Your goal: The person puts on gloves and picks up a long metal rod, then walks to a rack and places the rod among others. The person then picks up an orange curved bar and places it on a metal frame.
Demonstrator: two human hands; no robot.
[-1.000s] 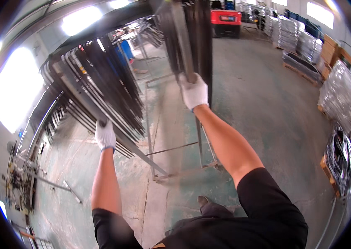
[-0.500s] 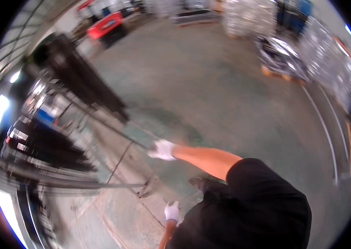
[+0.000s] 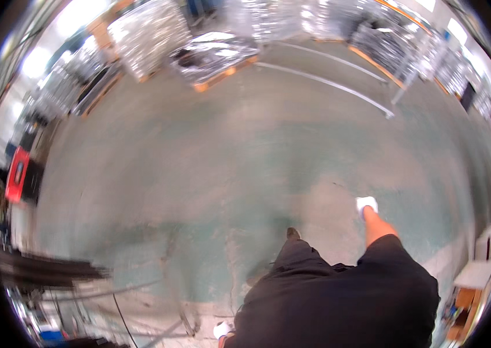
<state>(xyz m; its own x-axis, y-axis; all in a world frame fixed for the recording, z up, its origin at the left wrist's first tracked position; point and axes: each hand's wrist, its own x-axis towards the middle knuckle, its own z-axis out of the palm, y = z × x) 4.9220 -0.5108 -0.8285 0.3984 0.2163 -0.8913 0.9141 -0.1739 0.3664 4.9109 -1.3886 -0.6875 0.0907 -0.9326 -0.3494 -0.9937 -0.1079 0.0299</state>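
My right hand (image 3: 367, 205), in a white glove, hangs out ahead of my right side over the floor. Nothing shows in it, but its fingers are too small and blurred to read. At the lower edge my left hand (image 3: 221, 329), also white-gloved, is partly cut off by my body, and its fingers do not show clearly. Nearest to it on the left is a metal rack frame (image 3: 167, 333) with thin bars. A blurred stack of long dark pieces (image 3: 48, 268) rests on that rack.
Wrapped pallet loads (image 3: 150, 37) line the far side, with a low wrapped pallet (image 3: 213, 55) among them. A pale metal frame (image 3: 327, 84) lies on the floor at the far right. A red machine (image 3: 18, 175) stands at the left, and cardboard boxes (image 3: 465, 298) at the lower right.
My view has swung to the right, so the rack now sits at the lower left. The right hand has moved from beside the rack out over the floor on my right.
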